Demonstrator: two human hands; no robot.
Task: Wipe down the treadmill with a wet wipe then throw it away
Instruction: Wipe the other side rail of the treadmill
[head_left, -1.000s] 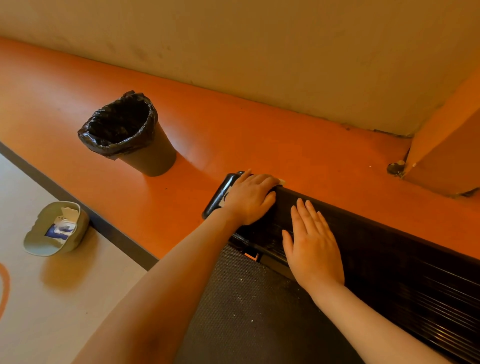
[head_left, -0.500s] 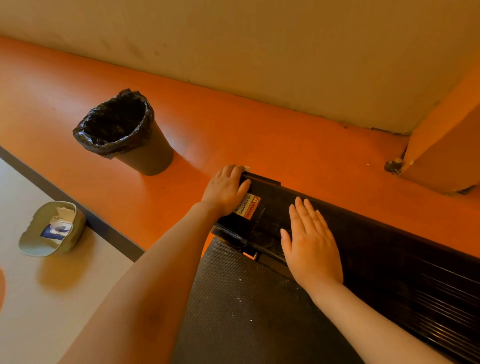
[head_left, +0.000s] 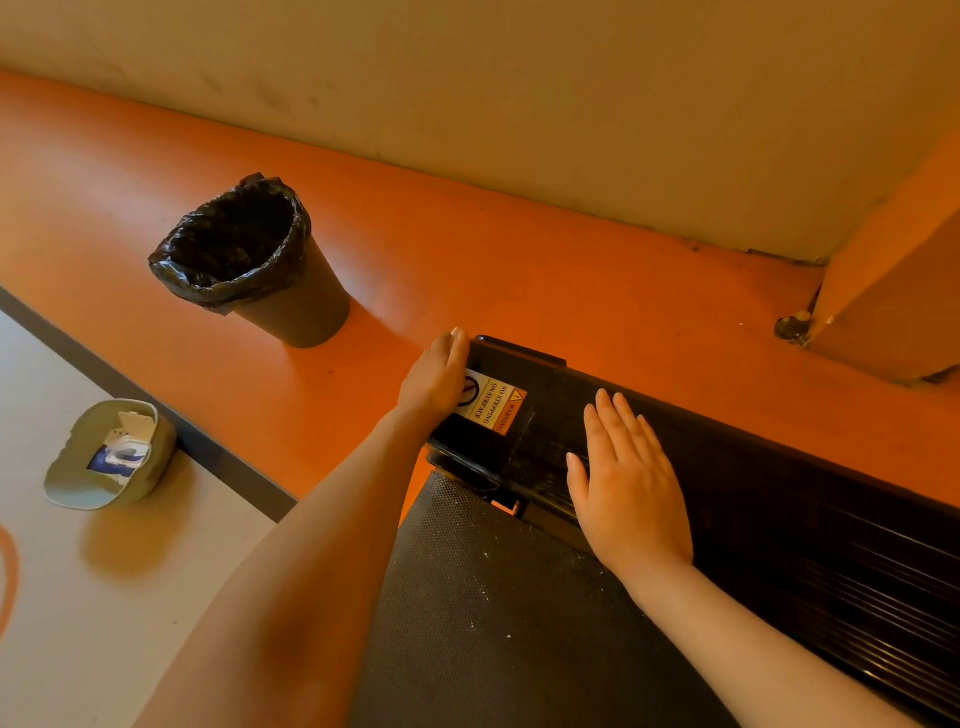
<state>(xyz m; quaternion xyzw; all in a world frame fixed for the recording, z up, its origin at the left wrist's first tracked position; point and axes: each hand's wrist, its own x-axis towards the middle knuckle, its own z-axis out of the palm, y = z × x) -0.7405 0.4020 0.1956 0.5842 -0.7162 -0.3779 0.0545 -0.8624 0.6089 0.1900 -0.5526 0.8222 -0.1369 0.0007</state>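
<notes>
The treadmill (head_left: 727, 519) runs along the orange floor (head_left: 519, 270), its belt (head_left: 493, 623) nearest the camera. A lined bin (head_left: 249, 260) stands beyond its end. The right hand (head_left: 628, 488) lies flat, fingers straight, on the side rail. The left hand (head_left: 436, 379) wraps over the end corner by the warning sticker (head_left: 493, 402); the wipe is hidden, so whether it grips one cannot be told.
</notes>
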